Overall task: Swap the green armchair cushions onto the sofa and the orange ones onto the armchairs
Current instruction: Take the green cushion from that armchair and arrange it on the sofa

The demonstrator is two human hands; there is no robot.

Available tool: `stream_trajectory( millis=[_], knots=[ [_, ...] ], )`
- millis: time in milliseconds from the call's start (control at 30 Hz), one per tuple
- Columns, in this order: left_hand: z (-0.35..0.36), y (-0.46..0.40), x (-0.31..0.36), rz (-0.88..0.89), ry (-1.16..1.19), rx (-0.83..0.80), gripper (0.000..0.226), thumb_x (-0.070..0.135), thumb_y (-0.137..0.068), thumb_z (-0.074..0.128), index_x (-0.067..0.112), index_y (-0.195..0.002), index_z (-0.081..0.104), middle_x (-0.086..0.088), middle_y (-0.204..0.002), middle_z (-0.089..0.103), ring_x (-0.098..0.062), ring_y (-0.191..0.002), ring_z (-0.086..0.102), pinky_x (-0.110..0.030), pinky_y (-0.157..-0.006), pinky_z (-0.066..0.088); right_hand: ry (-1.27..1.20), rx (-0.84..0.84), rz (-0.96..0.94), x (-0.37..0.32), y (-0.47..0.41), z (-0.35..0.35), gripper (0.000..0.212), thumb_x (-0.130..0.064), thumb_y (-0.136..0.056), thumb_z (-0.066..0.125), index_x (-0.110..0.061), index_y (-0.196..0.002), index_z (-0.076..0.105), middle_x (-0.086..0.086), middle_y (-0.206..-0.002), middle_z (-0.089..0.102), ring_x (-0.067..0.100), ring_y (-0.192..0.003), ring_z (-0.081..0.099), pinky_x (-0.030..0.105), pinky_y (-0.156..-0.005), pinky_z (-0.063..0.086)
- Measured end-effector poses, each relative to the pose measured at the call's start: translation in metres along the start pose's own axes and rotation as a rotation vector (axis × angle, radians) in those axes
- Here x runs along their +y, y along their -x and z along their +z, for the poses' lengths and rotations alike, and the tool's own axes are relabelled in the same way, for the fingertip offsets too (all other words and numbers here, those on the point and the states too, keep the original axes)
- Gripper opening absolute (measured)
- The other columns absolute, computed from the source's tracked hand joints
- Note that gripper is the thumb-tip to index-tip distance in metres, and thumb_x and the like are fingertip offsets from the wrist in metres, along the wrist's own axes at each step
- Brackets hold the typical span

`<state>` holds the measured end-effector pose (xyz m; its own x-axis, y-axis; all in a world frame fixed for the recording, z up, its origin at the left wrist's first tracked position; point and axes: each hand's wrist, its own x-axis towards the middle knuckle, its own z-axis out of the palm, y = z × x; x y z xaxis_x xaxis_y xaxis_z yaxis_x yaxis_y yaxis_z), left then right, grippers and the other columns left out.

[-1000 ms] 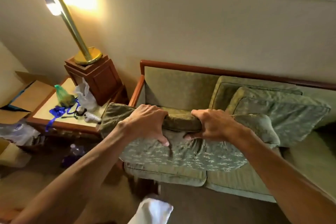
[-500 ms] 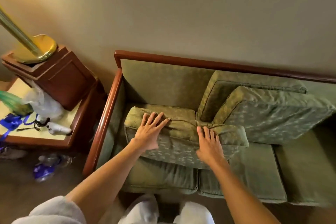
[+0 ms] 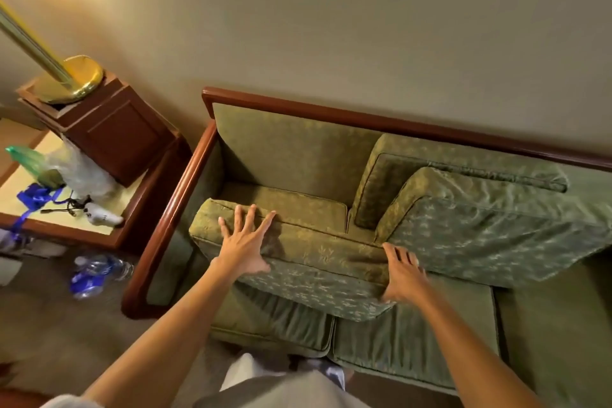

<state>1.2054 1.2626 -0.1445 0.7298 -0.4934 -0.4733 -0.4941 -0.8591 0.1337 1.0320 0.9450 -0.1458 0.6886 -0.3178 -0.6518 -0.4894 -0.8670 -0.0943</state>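
While the green cushion point(image 3: 298, 258) lies tilted across the sofa point(image 3: 281, 149) seat at the centre of the frame, the step in hand looks like seating it against the backrest. To do that well, push evenly with both palms so it slides back square, not skewed toward the second green cushion point(image 3: 490, 225) leaning at right. Left hand point(image 3: 243, 243) lies flat on its upper left edge, fingers spread wide, gripping nothing; right hand point(image 3: 402, 270) presses its right end, fingers extended, holding nothing.
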Motion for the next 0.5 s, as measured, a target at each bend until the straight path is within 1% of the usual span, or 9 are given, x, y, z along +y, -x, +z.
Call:
stream_trajectory(
  millis=[67, 133, 200, 233, 267, 333, 400, 433, 500],
  knots=[
    [-0.005, 0.0, 0.043, -0.06, -0.026, -0.07, 0.139, 0.052, -0.068, 0.084, 0.019, -0.157, -0.018, -0.026, -0.16, -0.025, -0.052, -0.142, -0.029, -0.07, -0.114, -0.012, -0.077, 0.01, -0.026, 0.006, 0.008, 0.008, 0.131, -0.03, -0.065, 0.092, -0.023, -0.157, -0.001, 0.012, -0.163, 0.008, 0.037, -0.15, 0.01, 0.053, -0.118, 0.023],
    [0.003, 0.004, 0.095, 0.004, -0.078, -0.084, 0.147, 0.054, -0.066, 0.085, 0.005, -0.154, -0.022, -0.031, -0.157, -0.027, -0.051, -0.141, -0.031, -0.066, -0.117, -0.011, -0.116, 0.077, -0.055, 0.008, 0.018, 0.018, 0.117, -0.026, -0.069, 0.088, -0.024, -0.154, 0.008, 0.008, -0.159, 0.019, 0.033, -0.146, 0.02, 0.049, -0.115, 0.03],
    [0.022, 0.009, 0.16, 0.18, -0.092, -0.061, 0.151, 0.054, -0.064, 0.087, 0.01, -0.152, -0.028, -0.026, -0.158, -0.028, -0.046, -0.143, -0.029, -0.065, -0.117, -0.011, -0.146, 0.169, -0.08, 0.01, 0.029, 0.029, 0.1, -0.025, -0.073, 0.081, -0.026, -0.15, 0.018, 0.004, -0.15, 0.031, 0.029, -0.14, 0.031, 0.045, -0.108, 0.038],
    [0.032, 0.014, 0.192, 0.269, -0.117, -0.057, 0.15, 0.052, -0.064, 0.087, 0.013, -0.152, -0.029, -0.024, -0.161, -0.022, -0.045, -0.147, -0.023, -0.065, -0.117, -0.012, -0.17, 0.193, -0.085, 0.01, 0.035, 0.033, 0.097, -0.028, -0.075, 0.079, -0.027, -0.151, 0.018, 0.003, -0.148, 0.034, 0.027, -0.139, 0.033, 0.044, -0.107, 0.04],
    [0.04, 0.019, 0.219, 0.321, -0.151, -0.054, 0.145, 0.051, -0.066, 0.085, 0.012, -0.153, -0.025, -0.023, -0.164, -0.011, -0.044, -0.15, -0.013, -0.064, -0.117, -0.014, -0.202, 0.198, -0.088, 0.01, 0.04, 0.035, 0.097, -0.033, -0.078, 0.078, -0.027, -0.154, 0.017, 0.002, -0.15, 0.035, 0.025, -0.139, 0.034, 0.043, -0.107, 0.04],
    [0.047, 0.023, 0.249, 0.326, -0.139, -0.022, 0.134, 0.049, -0.07, 0.083, 0.006, -0.156, -0.009, -0.019, -0.159, 0.018, -0.042, -0.147, 0.013, -0.058, -0.119, -0.014, -0.228, 0.19, -0.098, 0.013, 0.049, 0.031, 0.088, -0.038, -0.084, 0.074, -0.026, -0.154, 0.022, -0.001, -0.152, 0.037, 0.02, -0.14, 0.036, 0.039, -0.108, 0.04],
    [0.038, 0.02, 0.252, 0.359, -0.066, 0.026, 0.132, 0.049, -0.065, 0.086, 0.009, -0.157, 0.0, -0.011, -0.153, 0.033, -0.035, -0.141, 0.029, -0.055, -0.122, 0.008, -0.215, 0.179, -0.113, 0.016, 0.059, 0.014, 0.081, -0.04, -0.083, 0.075, -0.026, -0.149, 0.031, -0.003, -0.148, 0.042, 0.018, -0.135, 0.043, 0.038, -0.106, 0.042],
    [0.027, 0.019, 0.248, 0.387, -0.037, 0.028, 0.134, 0.049, -0.06, 0.089, 0.012, -0.156, 0.003, -0.007, -0.152, 0.037, -0.031, -0.138, 0.034, -0.054, -0.119, 0.018, -0.195, 0.17, -0.127, 0.015, 0.065, 0.001, 0.081, -0.04, -0.081, 0.078, -0.026, -0.147, 0.034, -0.003, -0.146, 0.045, 0.018, -0.132, 0.046, 0.038, -0.105, 0.044],
    [-0.003, 0.022, 0.239, 0.43, 0.051, 0.059, 0.135, 0.053, -0.052, 0.091, 0.018, -0.154, 0.01, -0.002, -0.148, 0.046, -0.026, -0.133, 0.042, -0.048, -0.111, 0.031, -0.149, 0.184, -0.177, 0.01, 0.082, -0.033, 0.079, -0.042, -0.078, 0.08, -0.025, -0.143, 0.038, -0.004, -0.139, 0.049, 0.019, -0.128, 0.048, 0.039, -0.1, 0.046]
  ],
)
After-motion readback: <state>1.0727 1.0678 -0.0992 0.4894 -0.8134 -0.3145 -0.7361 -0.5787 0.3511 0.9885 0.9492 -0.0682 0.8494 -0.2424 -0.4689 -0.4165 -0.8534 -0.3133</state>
